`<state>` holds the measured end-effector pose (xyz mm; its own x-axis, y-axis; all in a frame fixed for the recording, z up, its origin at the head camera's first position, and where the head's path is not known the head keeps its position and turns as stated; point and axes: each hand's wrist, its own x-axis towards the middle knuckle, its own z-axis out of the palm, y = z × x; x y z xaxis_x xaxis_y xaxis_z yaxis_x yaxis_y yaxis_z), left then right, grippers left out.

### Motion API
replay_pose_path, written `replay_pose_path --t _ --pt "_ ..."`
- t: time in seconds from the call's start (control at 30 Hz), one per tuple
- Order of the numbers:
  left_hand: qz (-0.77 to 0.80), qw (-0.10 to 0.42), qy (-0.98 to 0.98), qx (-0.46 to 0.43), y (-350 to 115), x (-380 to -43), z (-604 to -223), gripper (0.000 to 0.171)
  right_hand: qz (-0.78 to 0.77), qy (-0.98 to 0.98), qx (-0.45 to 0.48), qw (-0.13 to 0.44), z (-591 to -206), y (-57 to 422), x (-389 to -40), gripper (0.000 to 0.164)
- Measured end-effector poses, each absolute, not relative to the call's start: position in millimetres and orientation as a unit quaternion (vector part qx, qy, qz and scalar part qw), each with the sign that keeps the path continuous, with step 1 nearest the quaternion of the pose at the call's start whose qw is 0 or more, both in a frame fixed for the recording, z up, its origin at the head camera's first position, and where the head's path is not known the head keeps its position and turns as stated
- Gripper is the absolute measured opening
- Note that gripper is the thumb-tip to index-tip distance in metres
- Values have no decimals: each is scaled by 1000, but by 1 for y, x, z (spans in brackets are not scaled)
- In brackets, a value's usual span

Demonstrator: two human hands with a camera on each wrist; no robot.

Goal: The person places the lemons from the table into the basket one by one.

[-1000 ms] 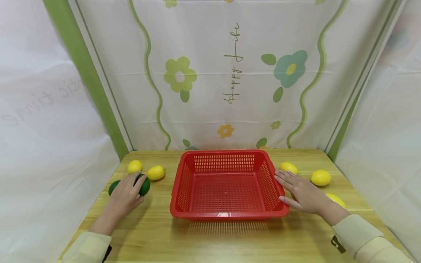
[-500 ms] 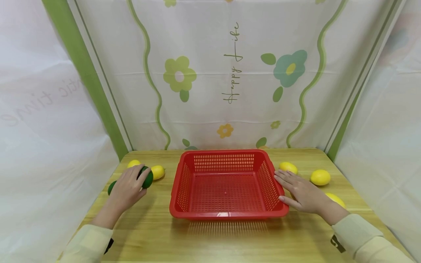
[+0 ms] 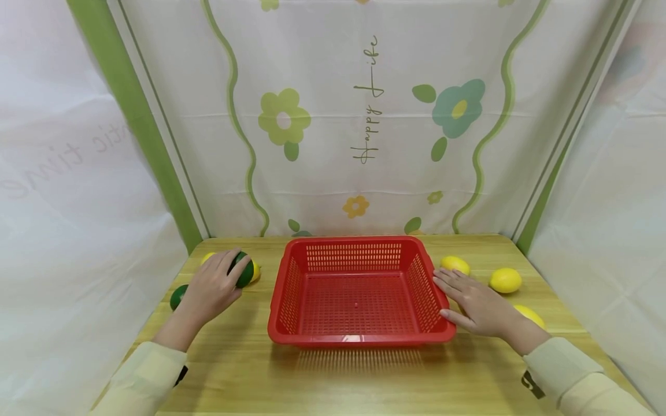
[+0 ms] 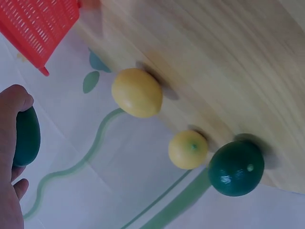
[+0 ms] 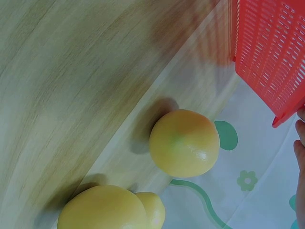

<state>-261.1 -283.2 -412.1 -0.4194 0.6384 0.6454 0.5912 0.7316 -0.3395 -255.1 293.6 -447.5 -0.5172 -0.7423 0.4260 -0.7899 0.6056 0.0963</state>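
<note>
As the right hand [image 3: 478,303] rests on the right rim of the red basket [image 3: 361,340], its fingers extended and gripping nothing, the left hand [image 3: 215,284] holds a dark green fruit [image 3: 244,271] between thumb and curled fingers, left of the basket. How far that fruit is off the table [image 3: 359,393] is hard to judge. Fingers spread round its middle should hold its smooth skin best; the right hand probably needs only light, even pressure, lest the basket slide. Another green fruit [image 3: 178,296] lies beside the left forearm. Three lemons [image 3: 506,280] sit rightward; two more [image 4: 137,93] lie beyond the left hand, near the patterned cloth [image 3: 322,179].
</note>
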Motion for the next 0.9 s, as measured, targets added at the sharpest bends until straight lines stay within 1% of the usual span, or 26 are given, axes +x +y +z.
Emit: replay_pose_path --t 0.27,0.67,0.9 --pt "46 398 -836 -375 -268 -267 -403 64 50 -866 445 223 -447 294 -256 65" --pt "45 400 -824 -399 -239 -275 -397 60 47 -866 446 223 -446 295 -255 65" --pt "47 391 -822 -412 -221 -278 -396 68 45 -862 451 226 -446 294 -256 64"
